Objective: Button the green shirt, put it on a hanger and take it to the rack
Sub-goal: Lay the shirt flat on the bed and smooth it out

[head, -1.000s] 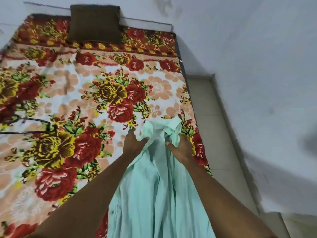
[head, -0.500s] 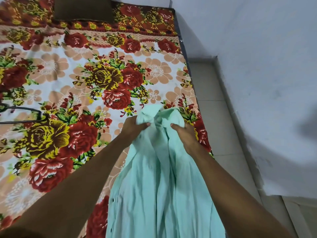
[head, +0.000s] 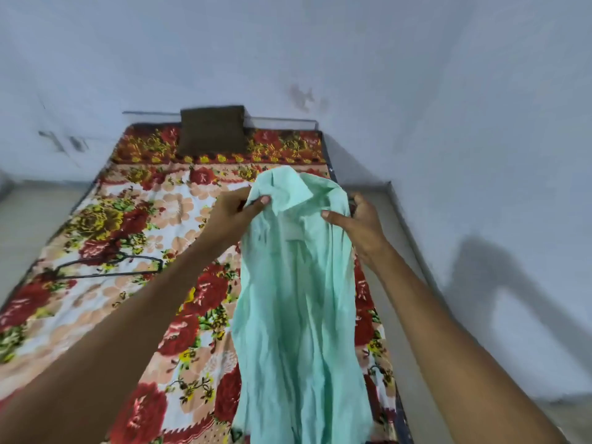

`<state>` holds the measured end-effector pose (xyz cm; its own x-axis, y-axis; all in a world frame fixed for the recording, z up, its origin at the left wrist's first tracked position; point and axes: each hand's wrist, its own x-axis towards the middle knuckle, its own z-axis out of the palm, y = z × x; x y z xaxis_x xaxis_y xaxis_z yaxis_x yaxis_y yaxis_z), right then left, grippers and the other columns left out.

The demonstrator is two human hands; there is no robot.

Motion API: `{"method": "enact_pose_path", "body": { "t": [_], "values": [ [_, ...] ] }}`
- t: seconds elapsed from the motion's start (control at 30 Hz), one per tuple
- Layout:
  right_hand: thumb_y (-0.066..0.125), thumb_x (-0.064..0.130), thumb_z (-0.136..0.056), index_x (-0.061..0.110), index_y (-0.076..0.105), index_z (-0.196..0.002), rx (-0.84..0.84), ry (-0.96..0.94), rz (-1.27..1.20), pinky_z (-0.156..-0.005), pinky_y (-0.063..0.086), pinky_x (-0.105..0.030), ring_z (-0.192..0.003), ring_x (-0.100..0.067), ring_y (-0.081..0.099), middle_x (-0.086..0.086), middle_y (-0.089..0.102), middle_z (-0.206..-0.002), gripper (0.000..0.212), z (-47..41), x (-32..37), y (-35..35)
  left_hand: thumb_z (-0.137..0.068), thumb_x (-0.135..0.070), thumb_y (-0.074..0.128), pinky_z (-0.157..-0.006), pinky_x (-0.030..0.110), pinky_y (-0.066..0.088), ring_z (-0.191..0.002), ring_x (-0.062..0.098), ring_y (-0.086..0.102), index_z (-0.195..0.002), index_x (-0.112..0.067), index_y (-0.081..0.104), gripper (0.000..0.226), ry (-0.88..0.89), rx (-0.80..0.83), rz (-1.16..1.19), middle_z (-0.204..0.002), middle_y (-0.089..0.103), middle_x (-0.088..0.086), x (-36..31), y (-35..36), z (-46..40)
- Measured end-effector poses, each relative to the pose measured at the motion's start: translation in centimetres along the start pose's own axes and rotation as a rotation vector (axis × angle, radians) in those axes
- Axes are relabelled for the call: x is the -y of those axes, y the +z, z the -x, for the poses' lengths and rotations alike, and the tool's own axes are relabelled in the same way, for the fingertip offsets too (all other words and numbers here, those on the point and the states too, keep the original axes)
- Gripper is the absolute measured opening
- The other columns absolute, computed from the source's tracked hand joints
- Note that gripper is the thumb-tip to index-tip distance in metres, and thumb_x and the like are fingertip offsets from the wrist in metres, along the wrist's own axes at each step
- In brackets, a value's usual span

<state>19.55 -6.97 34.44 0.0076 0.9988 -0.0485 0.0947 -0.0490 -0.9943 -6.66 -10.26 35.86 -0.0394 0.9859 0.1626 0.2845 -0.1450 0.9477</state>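
Note:
The pale green shirt (head: 298, 309) hangs lengthwise in front of me above the right side of the bed, its collar uppermost and its lower part running out of the bottom of the view. My left hand (head: 232, 214) pinches the shirt's left shoulder by the collar. My right hand (head: 360, 221) grips the right shoulder. A dark wire hanger (head: 112, 267) lies flat on the bedspread to the left, apart from both hands.
The bed (head: 96, 315) carries a red and yellow flowered spread, with a dark brown pillow (head: 213, 129) at its head. Pale walls (head: 448, 123) close in behind and on the right, with a narrow strip of floor (head: 413, 347) beside the bed.
Both hands have lifted the shirt by its shoulders, raising the collar up off the bed. The view has tilted up, showing the whole bed and back wall.

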Motion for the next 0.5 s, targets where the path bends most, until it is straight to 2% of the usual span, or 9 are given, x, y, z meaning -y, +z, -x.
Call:
{"method": "enact_pose_path", "body": {
  "t": [0.07, 0.1, 0.17, 0.2, 0.27, 0.33, 0.4, 0.5],
  "values": [
    [0.087, 0.002, -0.078, 0.011, 0.062, -0.123, 0.012, -0.083, 0.022, -0.078, 0.061, -0.025, -0.088, -0.006, 0.076, 0.002, 0.076, -0.105, 0.052, 2.5, 5.5, 0.4, -0.097, -0.022, 0.073, -0.070, 0.031, 0.051, -0.077, 0.010, 0.063, -0.093, 0.000, 0.075, 0.022, 0.082, -0.027, 0.017, -0.085, 0.071, 0.007, -5.0, -2.7, 1.5],
    [0.087, 0.002, -0.078, 0.009, 0.061, -0.128, 0.025, -0.120, 0.026, -0.081, 0.062, -0.028, -0.093, -0.008, 0.076, 0.000, 0.076, -0.109, 0.057, 4.0, 8.2, 0.8, -0.095, -0.018, 0.075, -0.073, 0.033, 0.053, -0.082, 0.013, 0.065, -0.096, 0.002, 0.075, 0.020, 0.098, -0.035, 0.045, -0.092, 0.074, 0.014, -7.6, -4.0, 2.5],
    [0.092, 0.007, -0.073, 0.008, 0.061, -0.132, 0.039, -0.187, 0.054, -0.094, 0.062, -0.041, -0.105, -0.018, 0.075, -0.005, 0.076, -0.117, 0.066, 7.7, 12.9, 1.9, -0.090, -0.018, 0.081, -0.075, 0.037, 0.056, -0.083, 0.020, 0.069, -0.099, 0.003, 0.077, 0.023, 0.130, -0.050, 0.067, -0.101, 0.076, 0.025, -12.3, -6.7, 5.1],
    [0.093, 0.009, -0.071, 0.009, 0.062, -0.132, 0.042, -0.220, 0.068, -0.096, 0.061, -0.045, -0.106, -0.021, 0.075, -0.006, 0.076, -0.118, 0.068, 9.4, 14.8, 2.4, -0.087, -0.019, 0.083, -0.072, 0.038, 0.055, -0.079, 0.021, 0.069, -0.098, 0.002, 0.077, 0.025, 0.154, -0.059, 0.068, -0.099, 0.076, 0.026, -14.3, -7.8, 6.4],
    [0.093, 0.006, -0.071, 0.008, 0.064, -0.131, 0.045, -0.268, 0.046, -0.097, 0.060, -0.048, -0.106, -0.025, 0.075, -0.008, 0.077, -0.116, 0.067, 13.5, 18.5, 3.7, -0.083, -0.019, 0.086, -0.062, 0.030, 0.053, -0.070, 0.017, 0.067, -0.092, 0.003, 0.077, 0.025, 0.190, -0.081, 0.070, -0.088, 0.078, 0.021, -18.2, -10.6, 9.6],
    [0.092, 0.003, -0.071, 0.006, 0.064, -0.130, 0.037, -0.288, -0.004, -0.096, 0.060, -0.047, -0.107, -0.027, 0.075, -0.010, 0.076, -0.117, 0.065, 16.2, 21.2, 4.6, -0.080, -0.020, 0.089, -0.058, 0.025, 0.047, -0.065, 0.014, 0.061, -0.083, 0.003, 0.074, 0.027, 0.231, -0.088, 0.049, -0.074, 0.071, 0.010, -21.2, -12.3, 12.0],
    [0.091, 0.003, -0.073, 0.007, 0.068, -0.123, 0.016, -0.320, -0.037, -0.097, 0.060, -0.049, -0.107, -0.028, 0.074, -0.010, 0.076, -0.115, 0.056, 19.1, 24.3, 5.8, -0.078, -0.021, 0.091, -0.059, 0.028, 0.043, -0.065, 0.015, 0.054, -0.075, -0.001, 0.069, 0.029, 0.274, -0.105, 0.029, -0.070, 0.061, 0.008, -23.8, -14.4, 14.4],
    [0.085, 0.008, -0.082, 0.014, 0.075, -0.097, -0.044, -0.379, -0.063, -0.096, 0.059, -0.053, -0.094, -0.025, 0.073, -0.009, 0.077, -0.099, 0.019, 24.0, 28.9, 7.3, -0.082, -0.017, 0.087, -0.060, 0.029, 0.041, -0.066, 0.015, 0.050, -0.077, -0.005, 0.062, 0.028, 0.372, -0.150, 0.011, -0.070, 0.056, 0.005, -28.0, -17.9, 18.2]
  ]
}}
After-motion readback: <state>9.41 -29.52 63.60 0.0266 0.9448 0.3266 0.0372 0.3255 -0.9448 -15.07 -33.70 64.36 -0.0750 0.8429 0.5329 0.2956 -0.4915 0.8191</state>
